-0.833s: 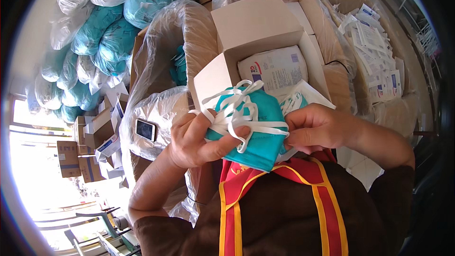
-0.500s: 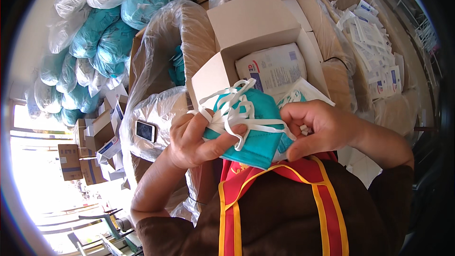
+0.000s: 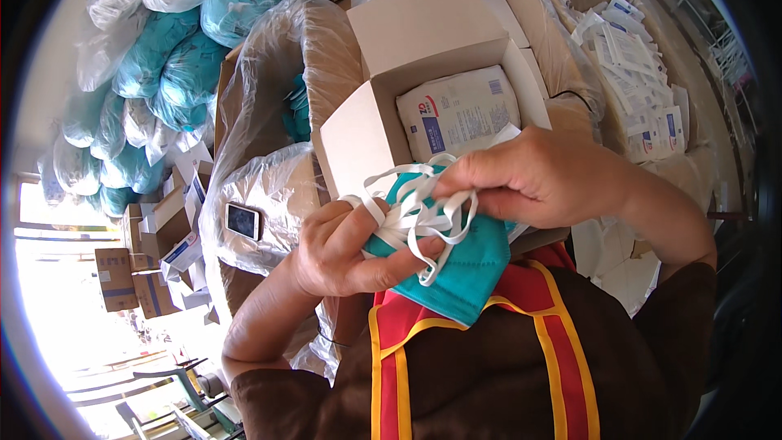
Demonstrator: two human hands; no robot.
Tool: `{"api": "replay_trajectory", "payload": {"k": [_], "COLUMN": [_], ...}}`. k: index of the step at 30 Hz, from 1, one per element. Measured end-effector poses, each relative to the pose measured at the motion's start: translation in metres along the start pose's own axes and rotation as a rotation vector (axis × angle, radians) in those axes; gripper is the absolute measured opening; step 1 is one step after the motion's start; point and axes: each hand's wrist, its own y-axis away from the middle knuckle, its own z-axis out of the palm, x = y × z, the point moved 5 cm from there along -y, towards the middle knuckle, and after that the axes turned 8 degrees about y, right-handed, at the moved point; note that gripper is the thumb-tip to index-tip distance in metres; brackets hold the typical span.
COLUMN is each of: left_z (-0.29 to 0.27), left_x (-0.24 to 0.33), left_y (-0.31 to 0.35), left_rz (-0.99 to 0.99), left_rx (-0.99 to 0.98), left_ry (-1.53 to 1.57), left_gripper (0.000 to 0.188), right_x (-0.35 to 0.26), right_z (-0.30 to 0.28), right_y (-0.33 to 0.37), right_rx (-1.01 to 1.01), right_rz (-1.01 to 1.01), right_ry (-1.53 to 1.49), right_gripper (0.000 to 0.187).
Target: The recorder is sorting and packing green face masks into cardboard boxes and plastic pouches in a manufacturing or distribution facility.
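Observation:
A teal folded face mask (image 3: pixel 468 273), perhaps more than one layered together, lies in front of my chest with a bunch of white elastic straps (image 3: pixel 419 212) on top. My left hand (image 3: pixel 338 257) grips it from the left, the straps running between and over its fingers. From the right, my right hand (image 3: pixel 538 175) pinches the straps at the mask's upper part. A white packet edge (image 3: pixel 507 133) shows behind my right hand; most of it is hidden. Just beyond the hands stands an open cardboard box (image 3: pixel 366 134) with a white printed package (image 3: pixel 472 110) inside.
Plastic-lined cartons surround the box; the left one (image 3: pixel 326 49) holds teal masks. A phone (image 3: pixel 243 222) lies on plastic to the left. White packets (image 3: pixel 635 57) fill a carton at right. Bags of teal masks (image 3: pixel 191 73) are piled at far left, above stacked cardboard boxes (image 3: pixel 155 285).
My right hand has moved left and up, from the mask's right edge onto the straps. The mask has shifted slightly right and lower, and the second mask seen beside it is now hidden.

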Motion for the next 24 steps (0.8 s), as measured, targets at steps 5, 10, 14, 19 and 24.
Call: {"api": "replay_trajectory", "payload": {"k": [5,10,14,19,24], "left_z": [0.002,-0.004,0.003,0.002,0.005], "left_x": [0.0,-0.012,-0.014,-0.013,-0.011], "left_y": [0.0,0.004,-0.004,-0.014,-0.018], "left_rz": [0.003,-0.069,-0.08,-0.128,-0.088], "left_rx": [-0.013,-0.095,-0.155,-0.246,-0.239], "left_ry": [0.026,-0.004,0.004,-0.019,-0.013], "left_gripper": [0.058,0.06,0.06,0.059,0.063], "right_x": [0.005,0.019,0.025,0.027,0.019], "right_z": [0.011,0.001,0.015,0.015,0.017], "right_y": [-0.008,0.005,0.008,0.004,0.001], "right_rx": [-0.09,-0.27,-0.372,-0.334,-0.218], "right_rz": [0.077,0.257,0.466,0.372,0.22], "right_ry": [0.062,-0.34,-0.503,-0.3,0.058], "right_gripper": [0.013,0.012,0.018,0.011,0.015]}}
